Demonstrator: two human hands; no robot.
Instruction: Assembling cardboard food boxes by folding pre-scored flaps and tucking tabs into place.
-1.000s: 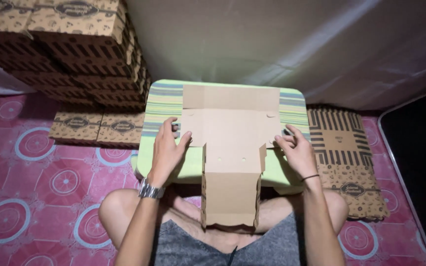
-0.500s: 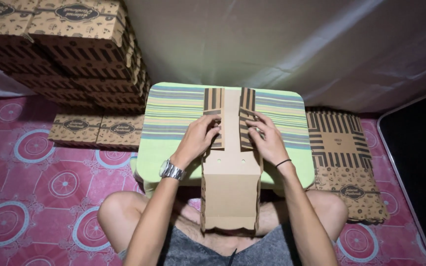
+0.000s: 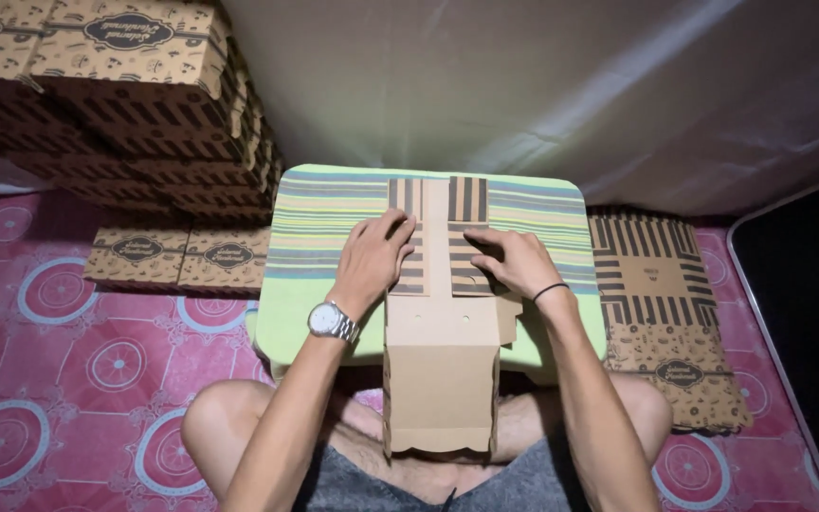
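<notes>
At the middle of the striped bench (image 3: 334,313), the left hand (image 3: 372,258) and right hand (image 3: 509,261) lie flat, grasping nothing, pressing the folded flaps of the cardboard box (image 3: 440,313), whose long panel hangs toward 6 o'clock.

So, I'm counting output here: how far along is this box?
Done: both striped side flaps of the cardboard blank are folded in over its middle. In hand: the left hand and right hand press them flat on the green striped table. Left: the long panel toward the lap lies unfolded; no box shape yet.
</notes>
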